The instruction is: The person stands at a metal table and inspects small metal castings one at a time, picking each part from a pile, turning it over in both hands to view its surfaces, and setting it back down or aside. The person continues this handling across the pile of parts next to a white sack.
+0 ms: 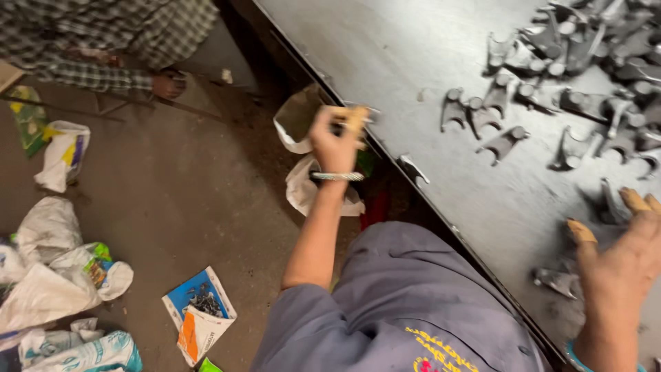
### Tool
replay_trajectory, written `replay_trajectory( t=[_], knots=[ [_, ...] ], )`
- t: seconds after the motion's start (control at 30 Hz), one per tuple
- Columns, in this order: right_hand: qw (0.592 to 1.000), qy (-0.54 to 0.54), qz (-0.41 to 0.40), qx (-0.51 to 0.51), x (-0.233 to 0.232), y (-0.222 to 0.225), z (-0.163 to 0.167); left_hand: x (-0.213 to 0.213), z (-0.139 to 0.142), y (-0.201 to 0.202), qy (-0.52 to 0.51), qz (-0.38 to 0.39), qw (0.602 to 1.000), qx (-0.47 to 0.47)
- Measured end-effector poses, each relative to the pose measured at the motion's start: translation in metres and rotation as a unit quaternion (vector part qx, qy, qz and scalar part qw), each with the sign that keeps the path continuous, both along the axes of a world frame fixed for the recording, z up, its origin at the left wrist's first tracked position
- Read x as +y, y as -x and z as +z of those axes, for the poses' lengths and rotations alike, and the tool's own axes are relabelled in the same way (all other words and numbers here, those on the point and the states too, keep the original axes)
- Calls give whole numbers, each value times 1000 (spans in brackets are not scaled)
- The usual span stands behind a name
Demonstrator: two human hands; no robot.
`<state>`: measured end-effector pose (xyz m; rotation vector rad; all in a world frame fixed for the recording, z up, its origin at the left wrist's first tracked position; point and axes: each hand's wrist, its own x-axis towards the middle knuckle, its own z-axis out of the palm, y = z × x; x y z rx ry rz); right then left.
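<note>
A dusty concrete floor [179, 200] fills the left of the view, and a dark grey steel worktop [413, 69] runs diagonally across the right. At two o'clock on the worktop lies a loose heap of dark forged metal fork-shaped parts [585, 48], with a few strays spread toward the middle, such as a pair [468, 110] standing apart from the heap. Most parts sit untouched in that heap, so as far as can be judged the handling is at an early or middle stage, with much of the pile left.

The left hand [336, 141], wearing a metal bangle, is raised at the worktop's edge near centre, its fingers closed around a small tan object [354, 118] that is too blurred to identify. The right hand [623, 258], at four o'clock, rests spread and flat on the worktop, fingers apart, gripping nothing, with one dull grey part [556, 281] just beside it.

The parts look matt, rough and uniformly dark. White plastic sacks [48, 275] lie at eight o'clock on the floor, and another person's checked sleeve [89, 41] shows at eleven o'clock.
</note>
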<state>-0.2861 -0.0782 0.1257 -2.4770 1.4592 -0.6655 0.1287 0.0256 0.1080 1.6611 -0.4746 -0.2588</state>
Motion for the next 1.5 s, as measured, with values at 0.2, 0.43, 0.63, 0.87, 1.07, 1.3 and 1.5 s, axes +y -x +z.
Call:
replay_trajectory(
  t=[0.2, 0.43, 0.63, 0.87, 1.07, 1.3, 1.5],
  knots=[
    [994, -95, -35, -38, -2, 10, -33, 38, -28, -111, 71, 163, 984, 8],
    [996, -20, -62, 59, -5, 10, -22, -22, -17, -55, 2, -3, 997, -83],
    [992, -29, -111, 46, -10, 4, -16, -163, 34, 30, -222, -327, 878, -269],
    [989, -10, -141, 40, -31, 1, -15, -324, 47, 78, -418, -452, 746, -254],
    [989, -4, -144, 21, -41, 6, -10, -361, 52, 96, -438, -476, 713, -270],
    [990, -35, -132, -45, -35, 17, 6, -327, 53, 120, -398, -502, 718, -273],
    [970, -100, -174, -135, -11, 24, 21, -286, 36, 141, -341, -519, 728, -289]
  ],
)
